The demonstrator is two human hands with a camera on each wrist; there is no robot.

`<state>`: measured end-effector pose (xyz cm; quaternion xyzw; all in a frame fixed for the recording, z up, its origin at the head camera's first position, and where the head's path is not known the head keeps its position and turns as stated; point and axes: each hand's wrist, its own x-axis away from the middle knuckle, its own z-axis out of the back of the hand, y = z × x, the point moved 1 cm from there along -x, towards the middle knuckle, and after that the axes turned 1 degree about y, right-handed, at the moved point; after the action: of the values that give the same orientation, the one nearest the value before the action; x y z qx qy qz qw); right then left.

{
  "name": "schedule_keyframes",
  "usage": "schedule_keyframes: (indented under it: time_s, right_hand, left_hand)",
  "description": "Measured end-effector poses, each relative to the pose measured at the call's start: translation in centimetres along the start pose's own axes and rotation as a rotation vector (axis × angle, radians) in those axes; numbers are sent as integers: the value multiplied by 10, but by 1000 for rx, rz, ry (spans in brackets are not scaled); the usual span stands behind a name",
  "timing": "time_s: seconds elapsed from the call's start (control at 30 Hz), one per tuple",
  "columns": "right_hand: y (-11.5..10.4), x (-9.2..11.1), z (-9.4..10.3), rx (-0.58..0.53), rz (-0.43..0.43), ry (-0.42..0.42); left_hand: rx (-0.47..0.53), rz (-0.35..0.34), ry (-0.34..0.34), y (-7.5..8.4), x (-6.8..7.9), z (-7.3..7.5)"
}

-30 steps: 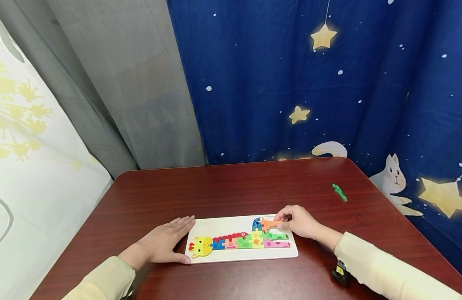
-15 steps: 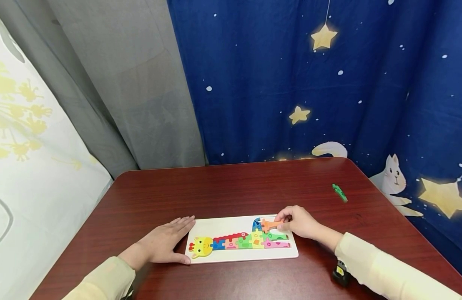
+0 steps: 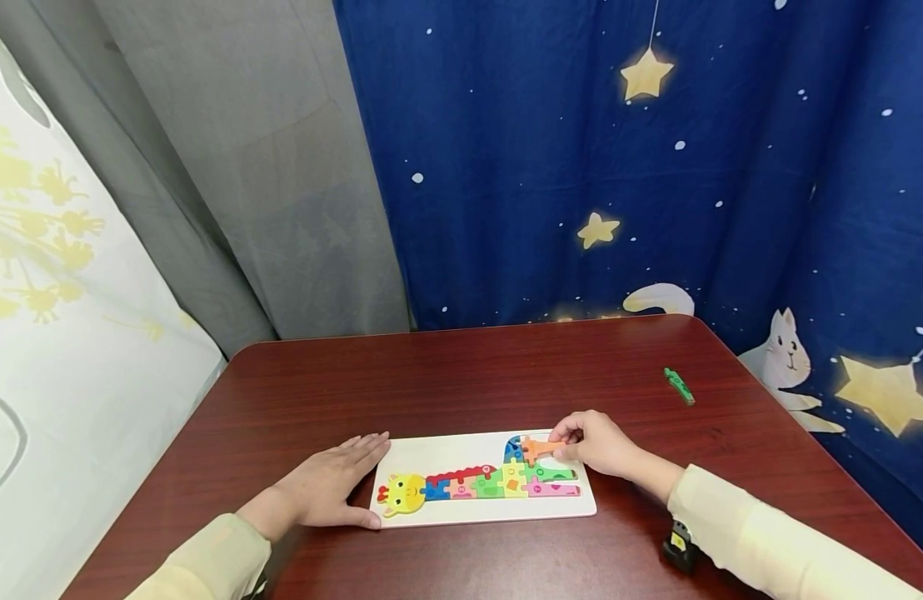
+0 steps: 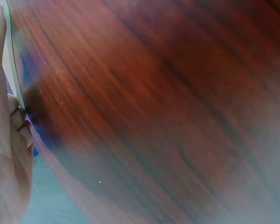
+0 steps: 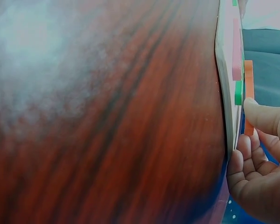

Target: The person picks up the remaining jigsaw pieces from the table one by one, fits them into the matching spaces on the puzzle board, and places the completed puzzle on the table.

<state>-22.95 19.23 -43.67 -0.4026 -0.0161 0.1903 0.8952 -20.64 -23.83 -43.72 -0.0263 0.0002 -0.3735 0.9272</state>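
Note:
A white puzzle board (image 3: 439,450) lies on the table, bearing a giraffe made of coloured jigsaw pieces with a yellow head (image 3: 403,493) at its left end. My right hand (image 3: 596,444) pinches an orange puzzle piece (image 3: 536,450) between thumb and fingers, over the board's upper right part beside a blue piece (image 3: 513,448). In the right wrist view the orange piece (image 5: 249,88) stands higher than the green and pink leg pieces. My left hand (image 3: 334,483) rests at the board's left edge with fingers straight, thumb at the near corner (image 3: 381,523).
A loose green puzzle piece (image 3: 679,386) lies on the dark red wooden table (image 3: 461,375), far right. Behind the table hang a grey curtain (image 3: 281,167) and a blue curtain (image 3: 521,167) with stars. White patterned fabric (image 3: 72,333) hangs at the left.

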Motion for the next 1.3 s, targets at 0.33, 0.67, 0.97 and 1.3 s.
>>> schedule_keyframes:
  time_s: [0.33,0.67,0.97,1.3]
  right_hand:
    - [-1,1,1,-9,-8,-20]
    - [-1,0,0,13,12,-48]
    - [1,-3,0,24,24,-69]
    - [5,-6,2,2,43,-104]
  left_hand:
    - [3,5,-8,0,0,1]
    - [6,3,-5,0,0,1]
    - [10,0,-5,0,-1,1]
    - [1,-14,26,0,-1,0]
